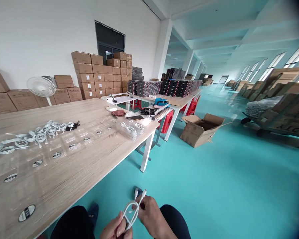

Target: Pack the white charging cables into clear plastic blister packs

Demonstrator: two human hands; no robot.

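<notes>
A long pale wood-grain table bears clear glossy plastic sleeves and coiled white cables. Over the lap, the right hand and left hand are each pinched on a smooth, looped white cable.
</notes>
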